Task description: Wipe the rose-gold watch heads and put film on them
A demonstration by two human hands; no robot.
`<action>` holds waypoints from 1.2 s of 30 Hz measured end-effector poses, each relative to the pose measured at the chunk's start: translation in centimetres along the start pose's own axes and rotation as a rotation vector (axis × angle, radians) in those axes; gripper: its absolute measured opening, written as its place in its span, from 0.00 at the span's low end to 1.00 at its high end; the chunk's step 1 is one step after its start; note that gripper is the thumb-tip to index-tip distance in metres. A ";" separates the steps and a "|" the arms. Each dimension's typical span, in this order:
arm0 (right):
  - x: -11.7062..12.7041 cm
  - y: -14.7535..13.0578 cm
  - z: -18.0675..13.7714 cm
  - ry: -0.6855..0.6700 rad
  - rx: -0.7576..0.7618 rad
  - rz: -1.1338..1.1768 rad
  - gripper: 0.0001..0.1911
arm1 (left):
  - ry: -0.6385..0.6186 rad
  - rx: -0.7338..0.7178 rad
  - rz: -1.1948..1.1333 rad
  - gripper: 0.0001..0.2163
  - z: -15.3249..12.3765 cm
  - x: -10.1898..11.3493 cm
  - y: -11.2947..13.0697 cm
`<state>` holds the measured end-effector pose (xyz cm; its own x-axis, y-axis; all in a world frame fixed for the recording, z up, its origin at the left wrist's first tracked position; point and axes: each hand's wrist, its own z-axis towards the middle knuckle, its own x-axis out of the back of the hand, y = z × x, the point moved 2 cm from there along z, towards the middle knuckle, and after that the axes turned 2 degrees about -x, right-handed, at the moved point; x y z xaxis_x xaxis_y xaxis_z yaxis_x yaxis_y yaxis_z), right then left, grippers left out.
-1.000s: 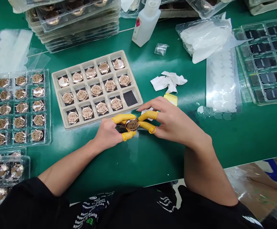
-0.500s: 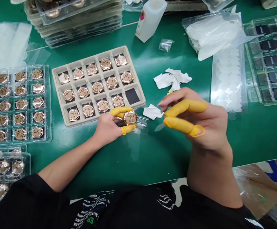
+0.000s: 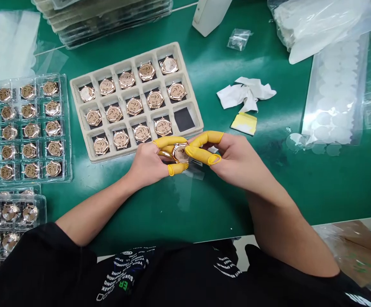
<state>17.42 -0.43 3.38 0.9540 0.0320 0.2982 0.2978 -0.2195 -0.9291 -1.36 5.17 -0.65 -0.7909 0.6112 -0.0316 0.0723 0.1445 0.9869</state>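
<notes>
My left hand (image 3: 150, 164), with yellow finger cots on, grips a rose-gold watch case (image 3: 180, 154) by its sides, back face up. My right hand (image 3: 224, 155), also in yellow cots, has thumb and finger pinched together at the right edge of that case. A clear round film, seen in these fingers earlier, seems to lie against the back, which looks paler; its edges are hard to make out. Just behind is a beige tray (image 3: 201, 123) of similar watch cases in compartments; its front right compartment holds only a black pad (image 3: 184, 119).
To the left stand a clear plastic tray (image 3: 68, 140) of watch cases and more trays below it. Crumpled white wipes (image 3: 246, 93), a yellow-edged pad (image 3: 244, 123) and a sheet of round films (image 3: 332, 98) lie right. A white bottle (image 3: 211, 15) and stacked trays (image 3: 108, 25) stand behind.
My right hand has moved left and down from above the table to the watch case, bringing the clear film to it. My left hand keeps its hold. The view has shifted slightly.
</notes>
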 end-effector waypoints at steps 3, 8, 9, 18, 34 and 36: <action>0.6 -1.0 0.1 -0.047 -0.014 -0.075 0.17 | -0.048 0.023 -0.009 0.26 0.1 0.0 -0.1; 1.1 -2.0 0.5 -0.121 -0.055 -0.171 0.14 | -0.089 0.031 0.014 0.28 0.2 0.2 0.0; 1.1 -2.0 0.5 -0.134 -0.058 -0.178 0.14 | -0.094 0.030 0.015 0.28 0.2 0.2 0.0; 1.0 -1.6 0.5 -0.131 -0.023 -0.112 0.08 | -0.086 0.003 -0.005 0.26 0.1 0.2 -0.4; 0.7 -1.6 0.5 -0.107 -0.014 -0.207 0.08 | -0.098 0.001 0.016 0.26 0.2 0.1 0.1; 0.7 -1.6 0.5 -0.102 -0.014 -0.212 0.08 | -0.097 0.001 0.022 0.26 0.2 0.1 0.1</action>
<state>17.63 0.41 5.00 0.8689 0.1772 0.4622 0.4922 -0.2103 -0.8447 -1.33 5.43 -0.62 -0.7267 0.6865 -0.0251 0.0897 0.1310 0.9873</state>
